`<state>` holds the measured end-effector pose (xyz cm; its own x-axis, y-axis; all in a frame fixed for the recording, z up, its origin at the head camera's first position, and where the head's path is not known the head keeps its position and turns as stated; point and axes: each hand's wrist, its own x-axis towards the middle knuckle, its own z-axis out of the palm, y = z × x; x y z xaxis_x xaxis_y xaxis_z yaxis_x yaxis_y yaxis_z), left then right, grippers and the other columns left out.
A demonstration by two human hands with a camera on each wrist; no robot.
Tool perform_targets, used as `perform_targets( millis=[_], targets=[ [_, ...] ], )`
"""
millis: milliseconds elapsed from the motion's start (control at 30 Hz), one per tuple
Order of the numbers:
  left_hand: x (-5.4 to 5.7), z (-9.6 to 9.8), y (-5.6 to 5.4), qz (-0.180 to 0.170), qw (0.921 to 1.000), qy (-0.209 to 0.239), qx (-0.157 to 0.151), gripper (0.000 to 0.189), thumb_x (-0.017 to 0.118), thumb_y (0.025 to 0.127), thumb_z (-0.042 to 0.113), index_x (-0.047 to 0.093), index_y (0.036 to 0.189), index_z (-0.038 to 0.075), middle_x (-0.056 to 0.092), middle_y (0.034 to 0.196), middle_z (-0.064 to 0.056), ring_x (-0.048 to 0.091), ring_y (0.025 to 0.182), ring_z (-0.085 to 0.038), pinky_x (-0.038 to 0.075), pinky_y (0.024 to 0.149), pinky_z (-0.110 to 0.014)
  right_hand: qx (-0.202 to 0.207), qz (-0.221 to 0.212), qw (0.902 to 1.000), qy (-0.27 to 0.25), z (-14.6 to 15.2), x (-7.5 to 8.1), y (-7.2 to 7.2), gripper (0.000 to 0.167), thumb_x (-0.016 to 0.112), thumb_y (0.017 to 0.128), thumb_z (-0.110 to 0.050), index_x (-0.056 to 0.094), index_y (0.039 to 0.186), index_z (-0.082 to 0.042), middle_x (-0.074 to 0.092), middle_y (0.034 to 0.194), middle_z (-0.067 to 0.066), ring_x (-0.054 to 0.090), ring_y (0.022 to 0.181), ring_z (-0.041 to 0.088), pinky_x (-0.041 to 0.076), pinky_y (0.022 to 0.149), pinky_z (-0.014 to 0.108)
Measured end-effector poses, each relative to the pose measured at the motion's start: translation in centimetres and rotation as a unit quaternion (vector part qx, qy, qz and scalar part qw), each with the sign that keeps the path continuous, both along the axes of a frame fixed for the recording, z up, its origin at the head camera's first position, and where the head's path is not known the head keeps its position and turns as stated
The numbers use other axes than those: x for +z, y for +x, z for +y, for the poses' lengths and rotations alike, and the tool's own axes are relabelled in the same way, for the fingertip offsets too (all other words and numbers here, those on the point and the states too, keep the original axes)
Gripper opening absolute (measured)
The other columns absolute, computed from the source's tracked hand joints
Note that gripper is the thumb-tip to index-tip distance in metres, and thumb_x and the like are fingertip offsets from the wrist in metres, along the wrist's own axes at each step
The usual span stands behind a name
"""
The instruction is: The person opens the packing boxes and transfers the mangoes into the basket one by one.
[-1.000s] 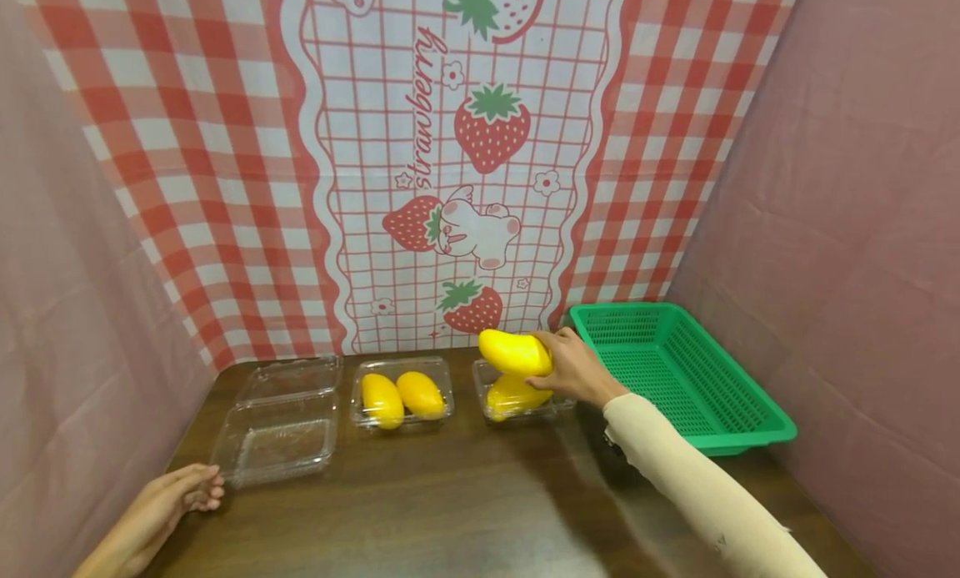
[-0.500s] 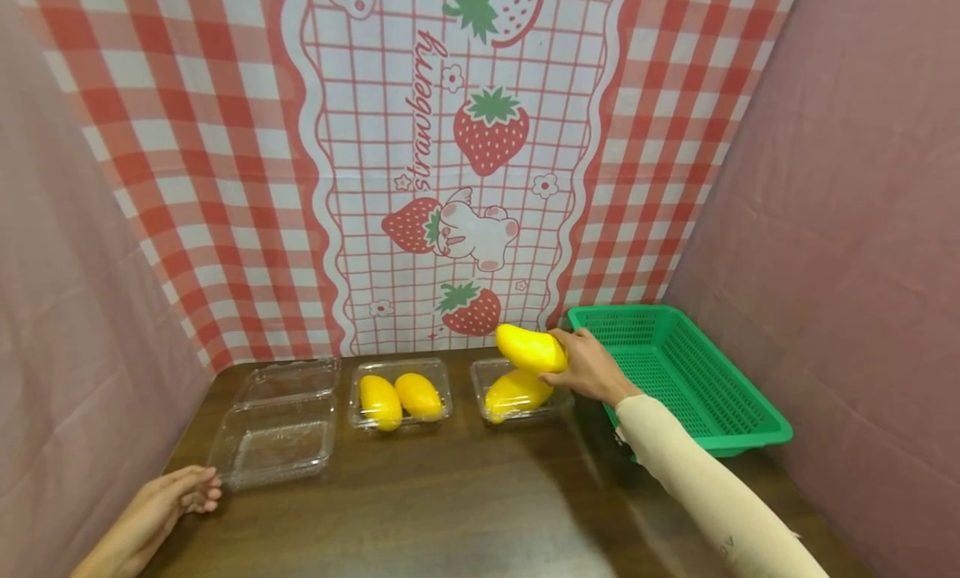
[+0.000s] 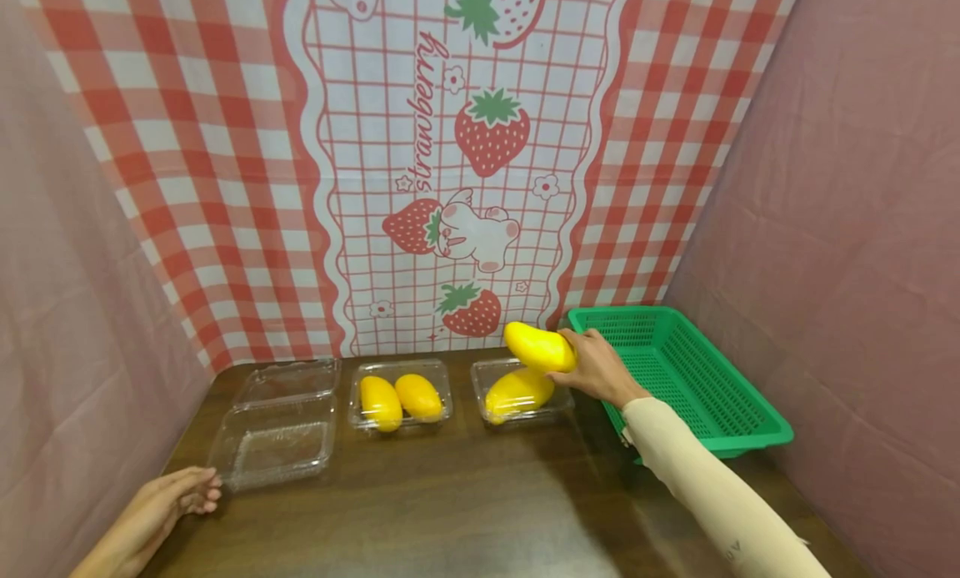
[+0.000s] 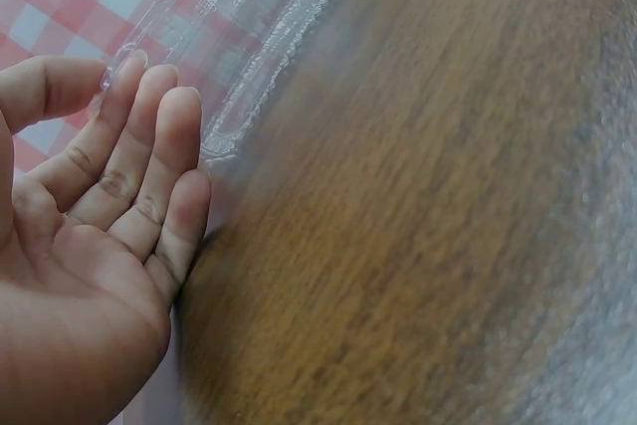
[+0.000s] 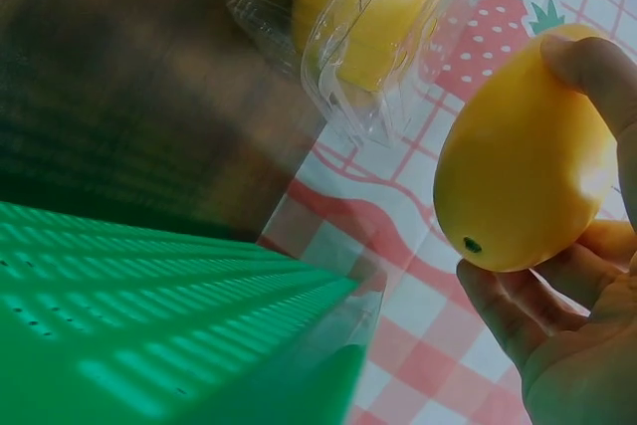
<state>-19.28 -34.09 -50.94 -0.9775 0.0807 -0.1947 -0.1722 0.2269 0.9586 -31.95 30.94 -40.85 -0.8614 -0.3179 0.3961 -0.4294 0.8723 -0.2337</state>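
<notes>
My right hand (image 3: 596, 365) holds a yellow mango (image 3: 538, 347) above the right-hand clear plastic container (image 3: 558, 403). One mango (image 3: 517, 394) lies in that container, partly overlapped by the held one in the head view. In the right wrist view, thumb and fingers curl round the held mango (image 5: 523, 151), its dark stem spot showing. At the table's left, my left hand (image 3: 168, 503) pinches the near corner of a clear clamshell container (image 3: 281, 449) between thumb and index finger. This container has its lid folded back and no fruit in it.
Between these two stands another clear container (image 3: 356, 415) with two mangoes (image 3: 381, 401) inside. A green plastic basket (image 3: 738, 382) occupies the table's right rear, close beside the right forearm. Checked strawberry cloth (image 3: 487, 228) hangs behind the wooden table (image 3: 420, 511).
My right hand has carried the mango a little to the right and slightly up, uncovering more of the mango beneath. The left hand stays at the clamshell's corner.
</notes>
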Motion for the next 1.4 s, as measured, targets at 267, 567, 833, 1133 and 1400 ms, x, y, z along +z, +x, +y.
perform_targets(
  millis=[267,567,833,1133,1400],
  targets=[
    [-0.2,0.3,0.1,0.031,0.9995,0.004,0.007,0.039,0.05,0.11,0.023,0.065,0.114,-0.012,0.069,0.101,-0.008,0.067,0.089,-0.019,0.057,0.08,-0.031,-0.009,0.004,0.9999,0.0,0.5,0.1,0.2,0.071,0.088,0.081,-0.039,0.061,0.134,-0.001,0.069,0.106,0.012,0.05,0.09,0.028,0.049,0.075,0.043],
    [0.0,0.3,0.2,0.025,0.9995,-0.015,0.008,0.041,0.049,0.11,0.028,0.065,0.115,-0.01,0.068,0.103,-0.007,0.066,0.09,-0.019,0.055,0.081,-0.029,-0.034,-0.021,0.999,-0.021,1.2,1.1,0.9,0.082,0.087,0.081,-0.044,0.056,0.141,0.002,0.069,0.113,0.017,0.051,0.098,0.032,0.049,0.077,0.044],
    [-0.2,0.3,0.2,0.036,0.9992,-0.017,0.004,0.04,0.047,0.111,0.027,0.064,0.114,-0.009,0.069,0.101,-0.007,0.066,0.089,-0.018,0.055,0.08,-0.028,-0.052,-0.023,0.9979,-0.03,2.1,1.7,1.1,0.077,0.087,0.082,-0.04,0.058,0.139,0.002,0.068,0.115,0.019,0.052,0.102,0.036,0.051,0.079,0.048],
    [-0.1,0.1,0.1,0.02,0.9995,-0.022,-0.007,0.043,0.047,0.111,0.03,0.065,0.116,-0.009,0.068,0.105,-0.007,0.066,0.092,-0.019,0.054,0.082,-0.028,-0.077,-0.029,0.996,-0.036,3.5,2.6,1.2,0.078,0.085,0.084,-0.044,0.056,0.14,0.002,0.067,0.115,0.02,0.052,0.104,0.037,0.051,0.08,0.05],
    [-0.1,0.0,0.1,0.013,0.9996,-0.026,-0.006,0.043,0.048,0.111,0.031,0.065,0.117,-0.008,0.068,0.105,-0.007,0.065,0.093,-0.019,0.054,0.083,-0.029,-0.088,-0.039,0.9943,-0.044,5.1,2.8,1.1,0.077,0.083,0.086,-0.043,0.056,0.14,0.004,0.065,0.116,0.022,0.052,0.1,0.037,0.05,0.08,0.051]
  ],
)
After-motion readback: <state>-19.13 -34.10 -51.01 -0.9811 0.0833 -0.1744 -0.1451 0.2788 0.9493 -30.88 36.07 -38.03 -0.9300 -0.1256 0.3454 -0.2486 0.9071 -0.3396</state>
